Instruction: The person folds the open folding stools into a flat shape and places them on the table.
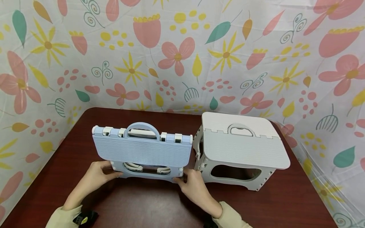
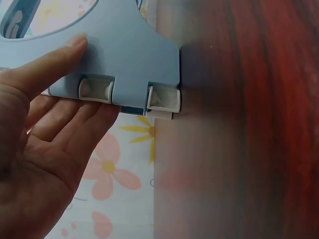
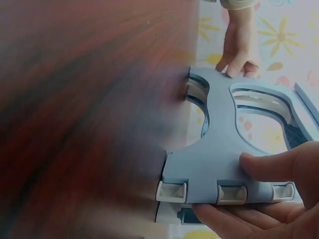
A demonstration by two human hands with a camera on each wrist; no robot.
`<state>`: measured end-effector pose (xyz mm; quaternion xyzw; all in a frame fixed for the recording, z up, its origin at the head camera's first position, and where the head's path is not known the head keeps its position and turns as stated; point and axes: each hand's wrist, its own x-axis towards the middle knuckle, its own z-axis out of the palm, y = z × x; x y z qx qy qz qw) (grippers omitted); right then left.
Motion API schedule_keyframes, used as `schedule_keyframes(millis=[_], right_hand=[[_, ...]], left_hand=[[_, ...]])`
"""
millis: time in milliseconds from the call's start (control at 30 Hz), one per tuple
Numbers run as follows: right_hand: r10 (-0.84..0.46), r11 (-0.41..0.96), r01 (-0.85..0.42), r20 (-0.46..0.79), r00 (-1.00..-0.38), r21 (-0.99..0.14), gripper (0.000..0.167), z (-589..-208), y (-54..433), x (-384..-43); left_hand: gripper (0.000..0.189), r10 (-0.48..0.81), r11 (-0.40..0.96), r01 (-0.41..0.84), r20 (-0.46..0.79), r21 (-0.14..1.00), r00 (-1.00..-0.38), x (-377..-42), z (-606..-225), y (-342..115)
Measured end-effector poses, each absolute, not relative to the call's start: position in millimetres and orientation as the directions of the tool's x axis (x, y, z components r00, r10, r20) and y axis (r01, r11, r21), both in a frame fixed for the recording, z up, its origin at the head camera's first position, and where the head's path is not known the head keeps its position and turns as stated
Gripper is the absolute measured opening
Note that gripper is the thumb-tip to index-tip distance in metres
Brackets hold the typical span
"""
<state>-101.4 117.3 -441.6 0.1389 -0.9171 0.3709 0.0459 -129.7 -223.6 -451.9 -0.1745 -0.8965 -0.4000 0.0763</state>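
Grasping a blue stool [image 1: 142, 148] are the left grip [image 1: 98, 175] and, near a white stool [image 1: 245, 147], the right grip [image 1: 195, 186].

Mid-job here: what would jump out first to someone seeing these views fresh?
Most likely the blue folding stool at the table's left centre, handle uppermost, with the left hand and right hand gripping its lower sides. Next, the pale grey-and-white stool standing opened out to its right. Behind both, the floral cloth fills the background with pink, yellow and teal.
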Motion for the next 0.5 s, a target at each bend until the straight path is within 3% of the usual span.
schedule_keyframes(millis=[267,500], right_hand=[[-0.259,0.697,-0.313,0.181,-0.949,-0.645,0.013,-440,122,-100],[-0.236,0.787,-0.333,0.245,-0.94,-0.52,0.018,-436,122,-89]], left_hand=[[0.028,0.253,0.672,0.39,0.3,0.629,-0.92,-131,-454,-225],[0.041,0.172,0.776,0.216,0.13,0.592,-0.976,-130,-445,-229]])
